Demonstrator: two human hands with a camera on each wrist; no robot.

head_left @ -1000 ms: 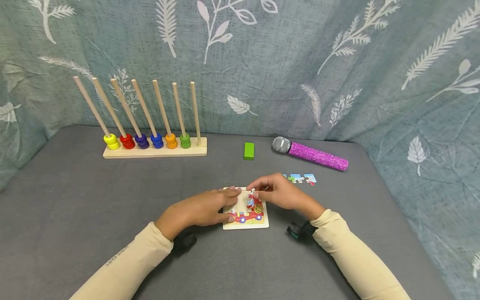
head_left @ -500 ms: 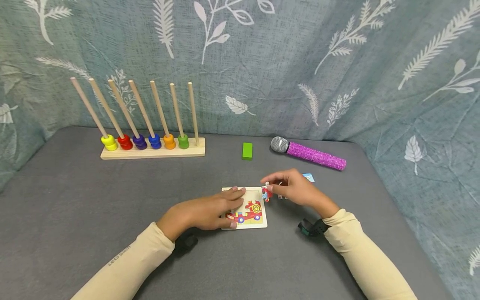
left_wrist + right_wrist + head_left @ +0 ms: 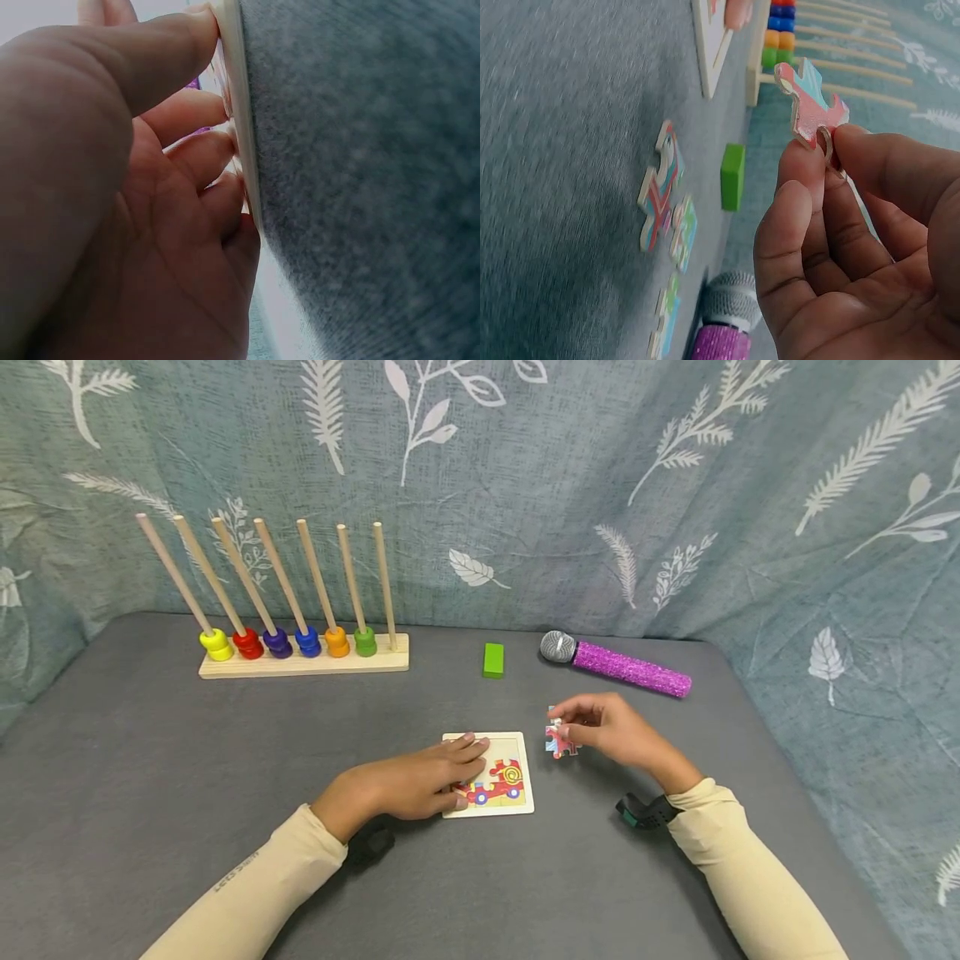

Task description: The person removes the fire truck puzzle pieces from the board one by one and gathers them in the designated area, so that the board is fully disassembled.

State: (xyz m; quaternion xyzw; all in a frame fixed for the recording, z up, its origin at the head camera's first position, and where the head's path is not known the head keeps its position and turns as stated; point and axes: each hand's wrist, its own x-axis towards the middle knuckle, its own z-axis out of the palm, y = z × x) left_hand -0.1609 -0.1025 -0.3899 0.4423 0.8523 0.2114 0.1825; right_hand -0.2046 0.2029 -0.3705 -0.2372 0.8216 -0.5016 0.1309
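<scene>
A small square wooden puzzle board [image 3: 504, 746] lies on the table, its lower part filled with pieces showing a red vehicle and a yellow coil. My left hand [image 3: 423, 779] rests on its left side with the fingers spread over the tray and the thumb by the lower left. In the left wrist view the fingertips touch the face of the board [image 3: 244, 112]. To the right of the board, my right hand [image 3: 617, 732] pinches a red and light blue jigsaw piece [image 3: 816, 112] between thumb and fingers, held above the table. Loose jigsaw pieces [image 3: 660, 196] lie below it.
A green block [image 3: 493, 661] stands behind the board. A microphone with a purple glittery handle [image 3: 633, 671] lies at the back right. At the back left is a wooden peg stand [image 3: 341, 663] with coloured rings on most pegs. A patterned cloth [image 3: 480, 485] hangs behind the table.
My right hand has lifted the jigsaw piece from the board and carried it right, over the loose pieces. The left hand stays on the board, with little movement.
</scene>
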